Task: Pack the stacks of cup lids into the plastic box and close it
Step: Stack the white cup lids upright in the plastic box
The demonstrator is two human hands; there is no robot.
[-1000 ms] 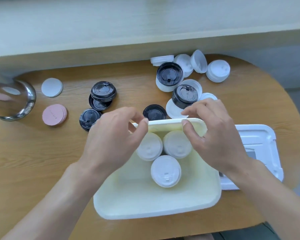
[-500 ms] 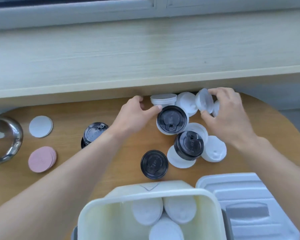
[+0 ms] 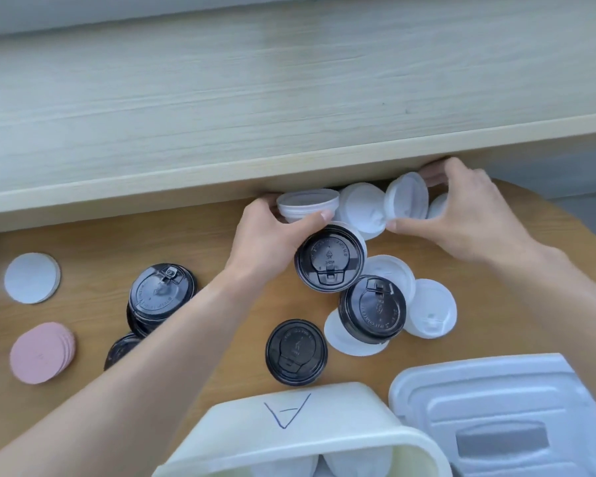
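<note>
Partly packed: white stacks sit in the plastic box (image 3: pixel 310 438). Beyond it, your left hand (image 3: pixel 272 235) clasps a white lid stack (image 3: pixel 307 208), your right hand (image 3: pixel 461 215) pinches a tilted white lid (image 3: pixel 406 197). Black lids (image 3: pixel 329 259) remain; box lid (image 3: pixel 496 407) off.

both hands now at far pile, off the plastic box (image 3: pixel 300 438): left hand (image 3: pixel 272 235) closes on white lid stack (image 3: pixel 305 204), right hand (image 3: pixel 461 215) pinches tilted white lid (image 3: pixel 405 197).
</note>
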